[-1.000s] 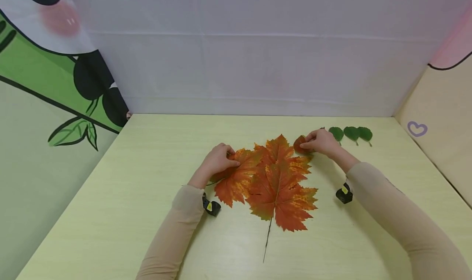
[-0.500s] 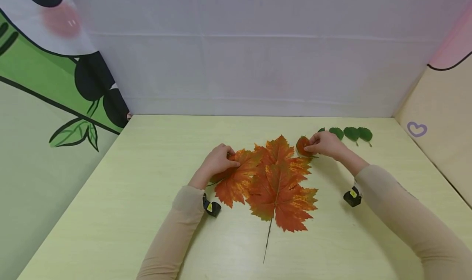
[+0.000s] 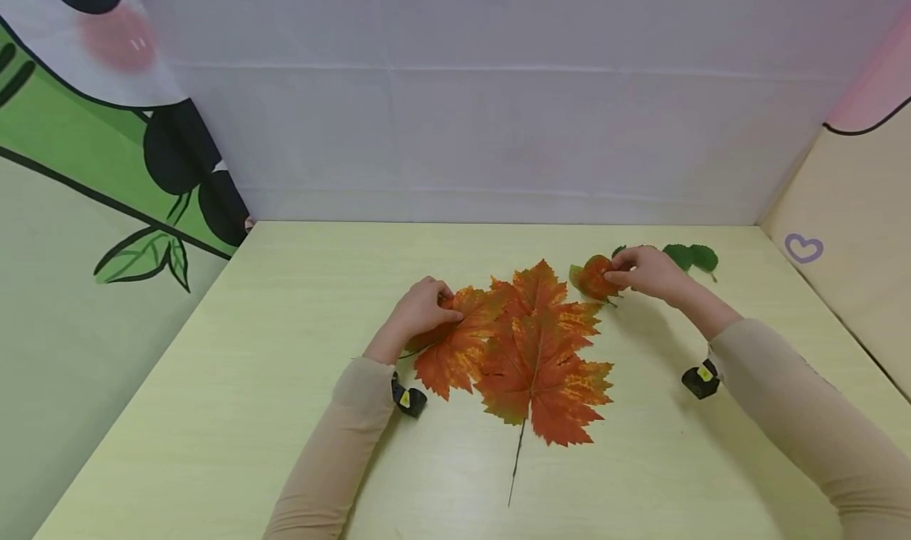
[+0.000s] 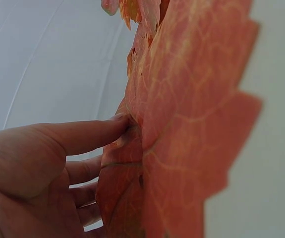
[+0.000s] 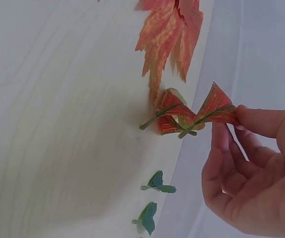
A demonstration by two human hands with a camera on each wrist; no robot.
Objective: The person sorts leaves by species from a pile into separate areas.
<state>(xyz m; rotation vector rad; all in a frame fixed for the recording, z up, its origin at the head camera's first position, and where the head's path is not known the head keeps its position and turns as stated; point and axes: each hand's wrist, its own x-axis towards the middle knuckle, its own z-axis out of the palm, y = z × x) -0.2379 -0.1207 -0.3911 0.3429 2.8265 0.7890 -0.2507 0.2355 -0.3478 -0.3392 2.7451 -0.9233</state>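
Pinching small red-green leaf (image 3: 600, 277): right hand (image 3: 649, 274) | gripping jagged orange leaf (image 3: 461, 346): left hand (image 3: 418, 312)

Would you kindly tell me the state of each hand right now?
Left hand: holding a large, jagged, orange-red artificial-looking leaf.
Right hand: pinching a small, rounded, orange-red artificial-looking leaf.

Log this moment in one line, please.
left hand: pinches orange maple leaf | right hand: pinches small red leaf | green leaves: on table, toward far right
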